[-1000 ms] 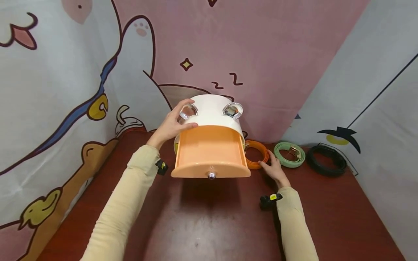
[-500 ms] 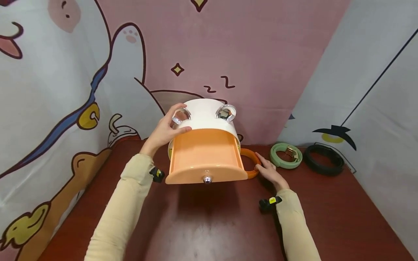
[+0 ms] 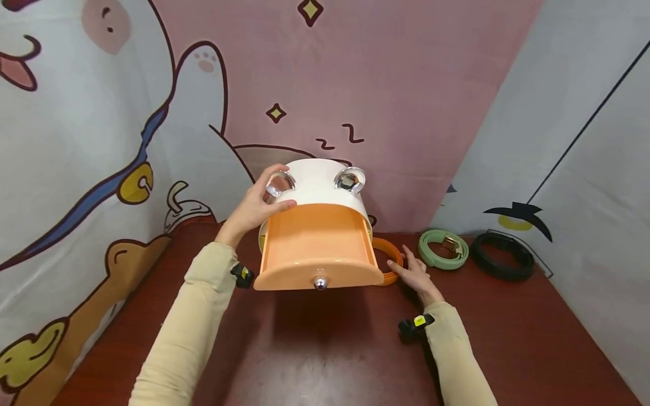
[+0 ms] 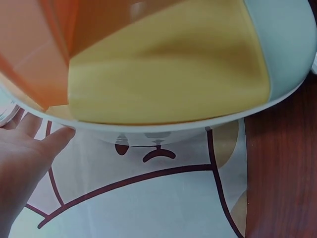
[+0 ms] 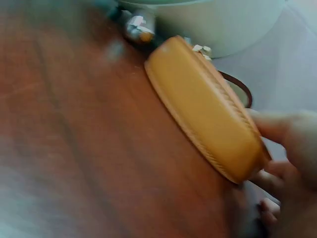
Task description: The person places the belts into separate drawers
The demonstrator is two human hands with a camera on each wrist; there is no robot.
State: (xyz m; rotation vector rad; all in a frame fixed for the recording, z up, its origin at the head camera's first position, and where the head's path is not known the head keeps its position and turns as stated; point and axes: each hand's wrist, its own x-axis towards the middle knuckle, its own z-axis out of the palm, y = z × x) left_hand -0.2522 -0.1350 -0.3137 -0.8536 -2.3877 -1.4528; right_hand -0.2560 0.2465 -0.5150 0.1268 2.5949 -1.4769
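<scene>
A white drawer box (image 3: 316, 183) with two chrome rings on top has its orange drawer (image 3: 319, 237) pulled out. My left hand (image 3: 252, 207) holds the box at its upper left corner, around one ring, thumb at the front rim. In the left wrist view, the thumb meets the box's pale rim (image 4: 163, 126). A coiled orange belt (image 3: 390, 277) lies right of the box, partly hidden behind the drawer. My right hand (image 3: 413, 275) is at the belt's right side, fingers spread. The right wrist view has those fingers (image 5: 271, 126) right at the end of the coil (image 5: 203, 109).
Farther right lie a coiled green belt (image 3: 433, 258) with a gold buckle and a coiled black belt (image 3: 490, 265). They rest on the red-brown table (image 3: 533, 338). Printed cloth (image 3: 406, 101) hangs behind the table and at both sides.
My right hand and the orange belt have shifted slightly left, closer to the drawer box, and the fingers have spread. The left hand keeps its hold. The head view has tilted a little.
</scene>
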